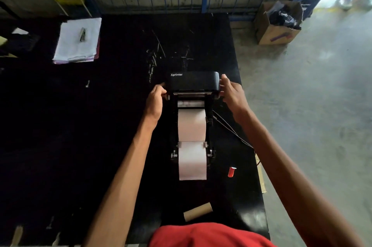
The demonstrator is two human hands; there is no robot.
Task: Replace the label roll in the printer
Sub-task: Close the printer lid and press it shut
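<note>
The black printer (192,82) sat on the dark table (120,126), its lid raised, a white label roll (192,163) behind it feeding a strip into it. The left hand (155,101) and right hand (231,93) gripped the lid's two ends. An empty cardboard core (197,211) lay nearer than the roll.

Both bare arms reach forward from the bottom of the view, nearly straight, converging toward the middle. The left hand (155,99) is turned with its back to the camera, fingers curled inward and pressed against the left end of the printer lid (192,81). The right hand (231,91) mirrors it at the right end, thumb raised along the lid's corner, fingers wrapped out of sight. Each grip looks closed on the lid's side.
</note>
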